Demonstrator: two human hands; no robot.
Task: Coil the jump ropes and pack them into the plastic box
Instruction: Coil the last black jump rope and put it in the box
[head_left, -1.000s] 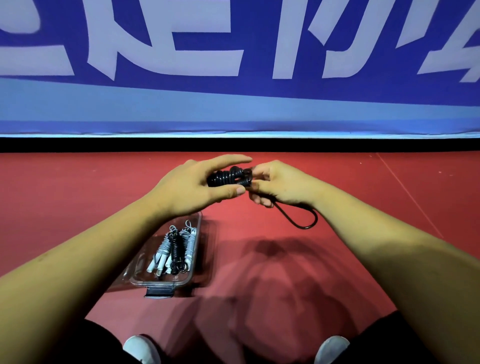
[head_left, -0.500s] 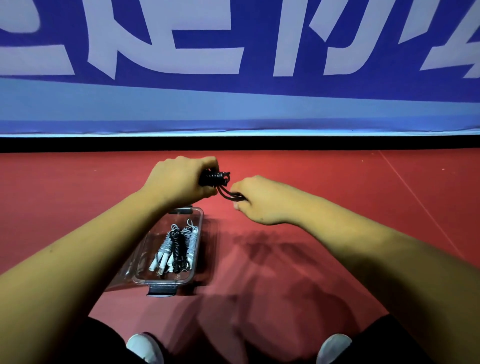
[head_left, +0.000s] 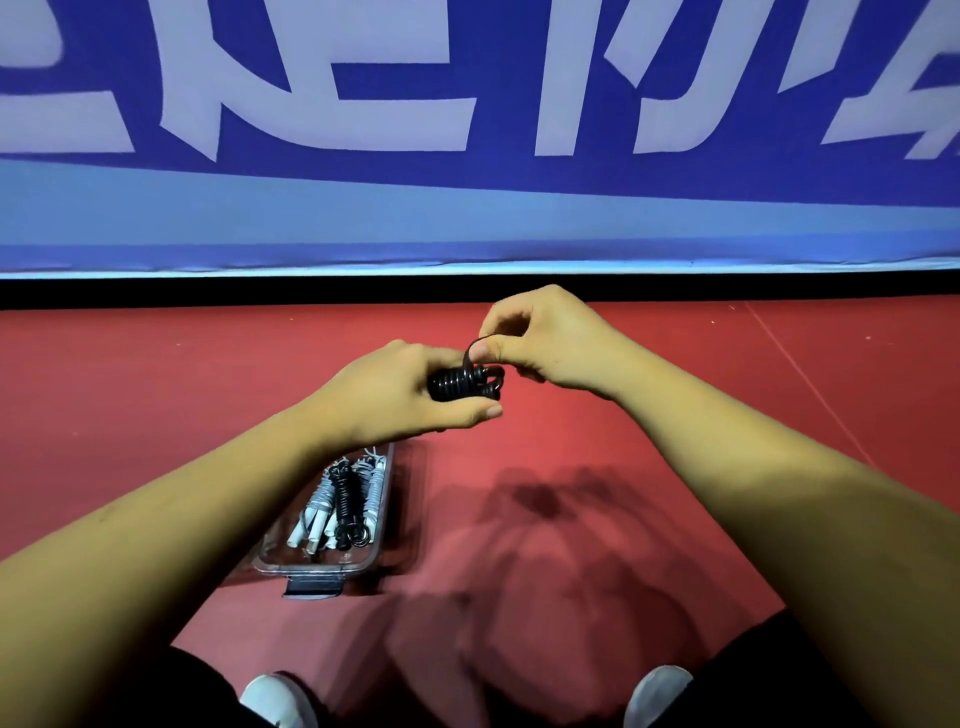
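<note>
Head view, frame centre: left hand (head_left: 395, 395), fingers curled and thumb closed underneath, clamped round a tightly wound black jump rope coil (head_left: 460, 383) held in the air above the floor. Just right of it and slightly higher: right hand (head_left: 550, 338), thumb and forefinger pinched shut on the thin black loose end of the same rope, which arcs up from the coil into the pinch; remaining fingers curled in. Lower left of centre, below the left forearm: clear rectangular plastic box (head_left: 363, 564), open, resting on the red sports floor (head_left: 156, 389), its dark latch tab at the near edge. Inside the box: several coiled white jump ropes (head_left: 318, 512) and one coiled black jump rope (head_left: 345, 506), lying side by side lengthwise. Upper half of frame: blue banner with large white characters (head_left: 467, 130), a black strip along its base. Bottom edge: two white shoe toes (head_left: 272, 699).
</note>
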